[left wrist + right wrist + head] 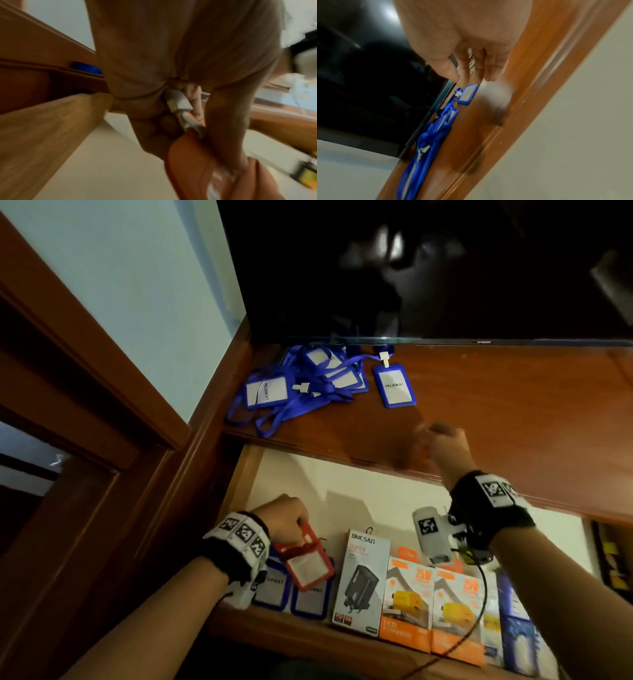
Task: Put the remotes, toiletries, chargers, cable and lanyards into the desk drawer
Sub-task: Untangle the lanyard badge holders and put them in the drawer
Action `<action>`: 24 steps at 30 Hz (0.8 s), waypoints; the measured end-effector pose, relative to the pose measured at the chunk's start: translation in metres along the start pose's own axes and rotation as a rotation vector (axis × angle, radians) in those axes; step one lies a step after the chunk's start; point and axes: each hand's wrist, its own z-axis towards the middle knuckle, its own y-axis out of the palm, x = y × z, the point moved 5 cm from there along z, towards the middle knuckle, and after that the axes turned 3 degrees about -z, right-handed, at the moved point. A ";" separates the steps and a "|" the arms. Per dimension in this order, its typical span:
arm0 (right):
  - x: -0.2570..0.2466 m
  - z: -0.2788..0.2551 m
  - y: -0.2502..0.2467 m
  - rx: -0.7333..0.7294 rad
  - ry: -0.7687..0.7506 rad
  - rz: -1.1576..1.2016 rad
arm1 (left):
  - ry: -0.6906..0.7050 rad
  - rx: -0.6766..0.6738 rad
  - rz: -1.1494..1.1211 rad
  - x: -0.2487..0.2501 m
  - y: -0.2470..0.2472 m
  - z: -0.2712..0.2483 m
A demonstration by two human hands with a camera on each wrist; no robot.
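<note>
My left hand (286,522) hangs over the open drawer (342,494) and pinches a red badge holder (308,565) by its top. In the left wrist view the fingers (195,100) curl round its white clip (178,102), with the red holder (188,155) dangling below. My right hand (442,440) hovers over the desk top (496,405), fingers relaxed and holding nothing. It is short of a single blue badge (394,386), which the right wrist view shows just past the fingertips (491,75) as a blue badge (468,94). A tangle of blue lanyards (301,381) lies at the back left.
Inside the drawer stand a grey charger box (363,580), two orange charger boxes (407,601) and blue badges (274,583) at the left. A dark TV screen (411,268) rises behind the desk. A wooden door frame (85,371) is at left.
</note>
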 end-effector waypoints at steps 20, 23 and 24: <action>0.000 0.022 0.047 0.161 -0.187 -0.883 | 0.227 -0.221 0.400 0.039 0.077 0.042; 0.006 0.022 0.032 0.195 -0.149 -0.887 | 0.241 -0.170 0.457 0.042 0.075 0.042; 0.008 0.023 0.028 0.199 -0.147 -0.885 | 0.223 -0.159 0.490 0.042 0.073 0.042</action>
